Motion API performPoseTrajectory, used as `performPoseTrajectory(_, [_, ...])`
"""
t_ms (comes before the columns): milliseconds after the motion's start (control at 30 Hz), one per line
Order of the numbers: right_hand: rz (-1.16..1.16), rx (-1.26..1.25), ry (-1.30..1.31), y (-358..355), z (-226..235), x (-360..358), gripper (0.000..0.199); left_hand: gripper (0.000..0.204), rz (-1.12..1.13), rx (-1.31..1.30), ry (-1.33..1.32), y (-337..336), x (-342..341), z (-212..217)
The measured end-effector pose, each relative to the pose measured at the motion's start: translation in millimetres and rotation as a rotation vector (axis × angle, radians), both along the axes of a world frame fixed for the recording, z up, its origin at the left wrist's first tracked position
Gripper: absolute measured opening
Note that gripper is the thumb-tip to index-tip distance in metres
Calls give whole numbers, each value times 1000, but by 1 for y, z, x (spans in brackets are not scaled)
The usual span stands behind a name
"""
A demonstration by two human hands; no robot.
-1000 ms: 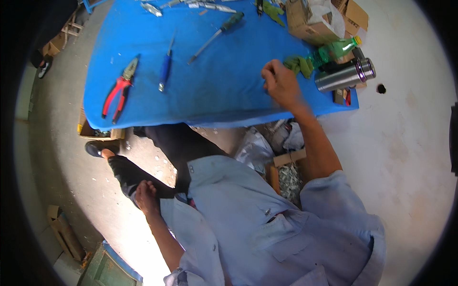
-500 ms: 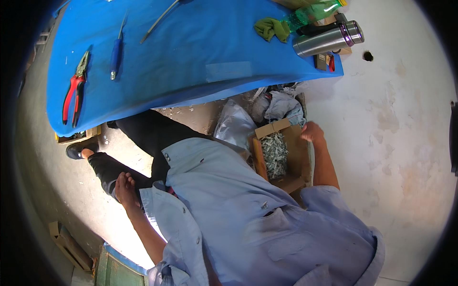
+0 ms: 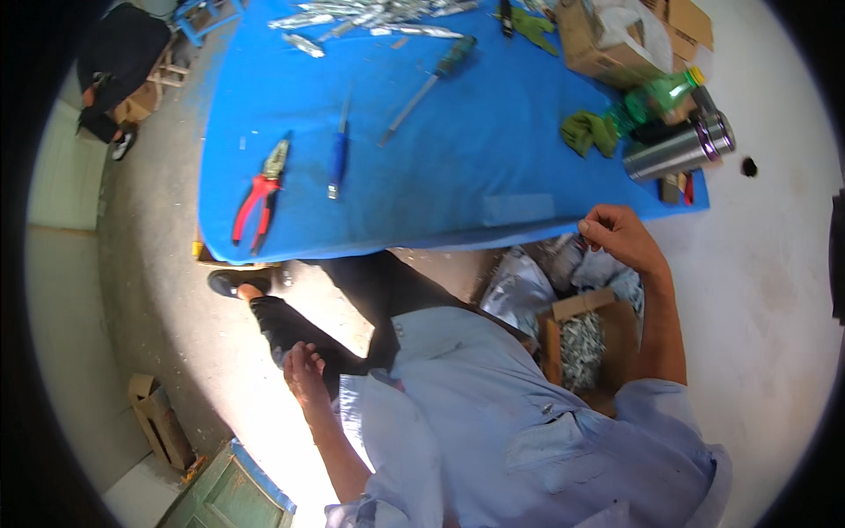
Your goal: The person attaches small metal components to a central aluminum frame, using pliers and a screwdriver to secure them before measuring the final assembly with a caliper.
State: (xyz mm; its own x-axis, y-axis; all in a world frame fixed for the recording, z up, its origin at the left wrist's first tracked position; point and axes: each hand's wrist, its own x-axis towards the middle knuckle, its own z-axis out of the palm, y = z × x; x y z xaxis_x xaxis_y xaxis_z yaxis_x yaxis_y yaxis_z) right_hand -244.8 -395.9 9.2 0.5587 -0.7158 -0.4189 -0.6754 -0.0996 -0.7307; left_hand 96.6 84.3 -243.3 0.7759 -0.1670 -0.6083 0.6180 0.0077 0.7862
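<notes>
My right hand point(image 3: 621, 238) is raised just off the near right edge of the blue-covered table point(image 3: 422, 198). Its thumb and fingers are pinched together; whatever they hold, if anything, is too small to name. Low on the left, my left hand point(image 3: 305, 374) hangs by my thigh with loosely bent fingers, holding nothing. On the table lie red-handled pliers point(image 3: 261, 198), a blue-handled screwdriver point(image 3: 338, 163) and a longer green-handled screwdriver point(image 3: 427, 90). Below my right hand is a cardboard box point(image 3: 620, 339) of small silvery pieces point(image 3: 581, 352).
A heap of shiny metal parts point(image 3: 370, 13) covers the table's far side. At right are a steel flask point(image 3: 673, 154), a green bottle point(image 3: 656, 95), a green cloth point(image 3: 590, 134) and a carton point(image 3: 607, 48). Another person point(image 3: 123, 62) sits at far left.
My view has shifted, showing more of the table's far side and the seated person. My right hand has risen from the cardboard box to the table edge. My left hand stays by my thigh.
</notes>
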Motion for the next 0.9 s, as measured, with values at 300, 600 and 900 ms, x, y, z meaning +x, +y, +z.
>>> performPoseTrajectory(300, [496, -561, -276, -7, 2, 205, 16, 46, -54, 445, -721, -57, 40, 144])
performPoseTrajectory(600, [566, -911, -250, -41, -42, 268, 17, 30, -503, 358, -979, -196, 42, 225])
performPoseTrajectory(900, [649, -817, -238, -73, -41, 255, 12, 34, -631, 652, -1461, -295, 59, 198])
